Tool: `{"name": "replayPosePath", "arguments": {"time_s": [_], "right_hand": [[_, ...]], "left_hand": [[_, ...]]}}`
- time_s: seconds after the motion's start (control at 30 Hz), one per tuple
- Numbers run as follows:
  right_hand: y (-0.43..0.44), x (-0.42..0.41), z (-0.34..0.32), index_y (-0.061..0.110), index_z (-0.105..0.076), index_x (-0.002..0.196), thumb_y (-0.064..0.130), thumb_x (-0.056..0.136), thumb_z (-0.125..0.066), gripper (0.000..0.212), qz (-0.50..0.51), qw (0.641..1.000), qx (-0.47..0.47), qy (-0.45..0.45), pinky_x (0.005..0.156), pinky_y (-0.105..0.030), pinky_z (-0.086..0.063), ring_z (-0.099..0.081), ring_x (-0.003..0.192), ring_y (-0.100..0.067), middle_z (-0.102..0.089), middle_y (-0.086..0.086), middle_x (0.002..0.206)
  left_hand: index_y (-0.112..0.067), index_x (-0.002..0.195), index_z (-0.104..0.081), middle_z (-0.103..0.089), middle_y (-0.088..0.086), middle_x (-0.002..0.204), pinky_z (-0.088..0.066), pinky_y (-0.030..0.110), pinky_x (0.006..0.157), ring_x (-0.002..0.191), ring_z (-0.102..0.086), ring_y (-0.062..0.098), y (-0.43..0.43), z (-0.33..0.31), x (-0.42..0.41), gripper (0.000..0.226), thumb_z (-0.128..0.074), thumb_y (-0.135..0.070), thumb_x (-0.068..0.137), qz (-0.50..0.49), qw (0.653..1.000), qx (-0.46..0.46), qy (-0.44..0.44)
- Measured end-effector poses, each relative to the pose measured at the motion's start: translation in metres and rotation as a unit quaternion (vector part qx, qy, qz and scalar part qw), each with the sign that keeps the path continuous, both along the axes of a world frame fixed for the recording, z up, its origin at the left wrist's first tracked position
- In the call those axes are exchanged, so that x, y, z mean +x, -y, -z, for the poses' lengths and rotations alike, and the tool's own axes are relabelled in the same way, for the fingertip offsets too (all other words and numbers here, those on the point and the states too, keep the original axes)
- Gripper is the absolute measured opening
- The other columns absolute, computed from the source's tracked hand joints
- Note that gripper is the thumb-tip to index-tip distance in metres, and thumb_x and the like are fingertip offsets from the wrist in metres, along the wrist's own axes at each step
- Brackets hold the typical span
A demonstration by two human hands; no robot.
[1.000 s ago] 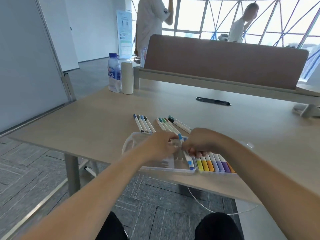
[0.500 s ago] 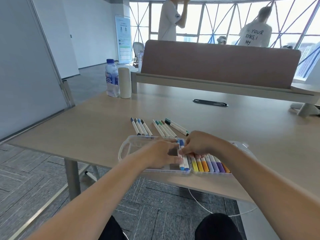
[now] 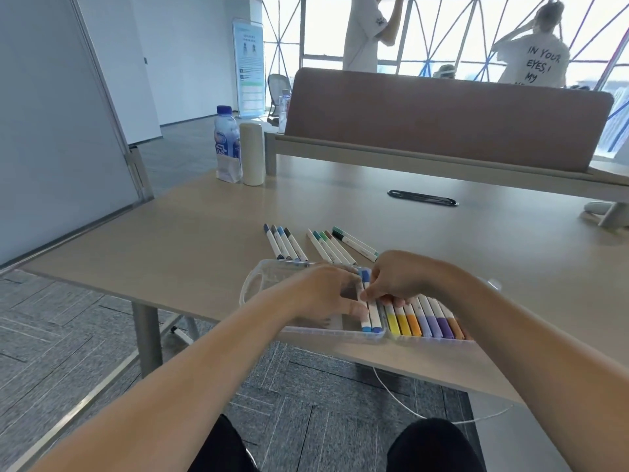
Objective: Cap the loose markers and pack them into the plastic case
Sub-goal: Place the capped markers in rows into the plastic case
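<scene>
step: seating blue marker in case at table edge | right hand: curled fingertips pinching it, pressing it flush against packed row | left hand: thumb bracing its side, finger grip unclear | loose markers waiting beyond case

Bright daylight floods through the windows at upper right, blown out to white; the table is evenly lit, wide-angle bending curves frame edges, forearms slightly soft

water bottle | white cylinder beside | brown divider
</scene>
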State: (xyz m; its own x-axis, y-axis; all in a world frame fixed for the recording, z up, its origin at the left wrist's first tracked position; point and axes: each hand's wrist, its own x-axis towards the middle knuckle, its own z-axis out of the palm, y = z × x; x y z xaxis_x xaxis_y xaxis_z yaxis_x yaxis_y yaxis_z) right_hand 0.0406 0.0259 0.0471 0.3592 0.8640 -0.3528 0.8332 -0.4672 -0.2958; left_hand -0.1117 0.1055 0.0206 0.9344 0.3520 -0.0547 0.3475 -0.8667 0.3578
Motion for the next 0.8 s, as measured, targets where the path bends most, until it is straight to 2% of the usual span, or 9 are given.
{"name": "replayPosePath", "arguments": {"time_s": [0.1, 0.17, 0.23, 0.33, 0.4, 0.5, 0.63, 0.73, 0.8], "right_hand": [[-0.006, 0.004, -0.004, 0.0, -0.074, 0.087, 0.032, 0.092, -0.067, 0.033, 0.016, 1.0, 0.01, -0.013, 0.059, -0.026, -0.049, -0.056, 0.053, -0.016, -0.067, -0.006, 0.067], [-0.016, 0.001, -0.006, -0.001, -0.073, 0.087, 0.028, 0.093, -0.067, 0.03, 0.026, 0.999, 0.034, -0.003, 0.058, -0.025, -0.047, -0.056, 0.055, -0.016, -0.068, -0.009, 0.07], [-0.033, -0.005, -0.006, -0.001, -0.074, 0.088, 0.027, 0.092, -0.067, 0.029, 0.023, 0.997, 0.067, 0.027, 0.064, -0.028, -0.05, -0.06, 0.061, -0.016, -0.071, -0.012, 0.079], [-0.062, -0.02, -0.002, -0.002, -0.075, 0.097, 0.026, 0.091, -0.068, 0.03, 0.013, 0.993, 0.095, 0.068, 0.083, -0.037, -0.053, -0.068, 0.085, -0.026, -0.073, -0.016, 0.095], [-0.091, -0.029, 0.003, -0.002, -0.074, 0.095, 0.026, 0.088, -0.069, 0.029, 0.004, 0.99, 0.113, 0.085, 0.076, -0.035, -0.051, -0.067, 0.088, -0.031, -0.071, -0.016, 0.091], [-0.125, -0.039, 0.004, 0.0, -0.073, 0.093, 0.028, 0.088, -0.068, 0.028, -0.005, 0.989, 0.107, 0.098, 0.069, -0.028, -0.044, -0.064, 0.084, -0.028, -0.068, -0.012, 0.085], [-0.163, -0.045, 0.007, 0.007, -0.072, 0.092, 0.027, 0.086, -0.07, 0.021, 0.006, 0.99, 0.11, 0.089, 0.069, -0.027, -0.045, -0.068, 0.089, -0.028, -0.07, -0.009, 0.09], [-0.176, -0.048, 0.012, 0.011, -0.063, 0.075, 0.02, 0.083, -0.068, 0.013, 0.012, 0.988, 0.111, 0.105, 0.055, -0.023, -0.039, -0.062, 0.069, -0.023, -0.061, -0.004, 0.073], [-0.18, -0.051, 0.012, 0.013, -0.059, 0.075, 0.021, 0.084, -0.067, 0.015, 0.015, 0.987, 0.098, 0.123, 0.052, -0.023, -0.036, -0.055, 0.062, -0.017, -0.056, -0.001, 0.071]], "left_hand": [[-0.025, 0.139, -0.053, -0.058, -0.009, 0.133, -0.051, 0.034, 0.098, 0.11, -0.062, 0.014, -0.011, -0.004, -0.007, 0.052, -0.063, -0.044, 0.092, -0.069, 0.989, -0.118, 0.059], [-0.028, 0.125, -0.062, -0.064, -0.014, 0.113, -0.059, 0.039, 0.085, 0.095, -0.068, 0.016, -0.024, -0.006, -0.013, 0.036, -0.064, -0.042, 0.092, -0.111, 0.979, -0.132, 0.108], [-0.026, 0.108, -0.068, -0.067, -0.013, 0.098, -0.057, 0.035, 0.082, 0.088, -0.067, 0.011, -0.041, -0.008, -0.018, 0.019, -0.063, -0.037, 0.093, -0.13, 0.97, -0.123, 0.163], [-0.023, 0.09, -0.066, -0.065, -0.011, 0.084, -0.044, 0.021, 0.068, 0.077, -0.061, 0.006, -0.062, -0.014, -0.027, 0.006, -0.063, -0.025, 0.095, -0.166, 0.948, -0.148, 0.229], [-0.021, 0.086, -0.065, -0.064, -0.007, 0.079, -0.04, 0.018, 0.061, 0.069, -0.057, 0.008, -0.082, -0.012, -0.034, 0.009, -0.062, -0.018, 0.094, -0.197, 0.934, -0.156, 0.254], [-0.014, 0.089, -0.067, -0.063, -0.004, 0.076, -0.039, 0.013, 0.058, 0.066, -0.054, 0.007, -0.101, -0.009, -0.043, 0.008, -0.061, -0.012, 0.094, -0.218, 0.925, -0.163, 0.267], [-0.012, 0.089, -0.069, -0.062, -0.004, 0.075, -0.042, 0.022, 0.067, 0.067, -0.053, 0.009, -0.12, -0.003, -0.053, 0.011, -0.06, -0.009, 0.094, -0.229, 0.915, -0.185, 0.276], [-0.018, 0.083, -0.067, -0.065, 0.001, 0.077, -0.043, 0.028, 0.07, 0.067, -0.053, 0.012, -0.131, 0.001, -0.059, 0.015, -0.059, -0.01, 0.094, -0.235, 0.909, -0.198, 0.282], [-0.018, 0.084, -0.068, -0.069, 0.008, 0.082, -0.044, 0.029, 0.07, 0.069, -0.054, 0.014, -0.137, 0.003, -0.061, 0.016, -0.058, -0.013, 0.094, -0.242, 0.909, -0.19, 0.28]]}}
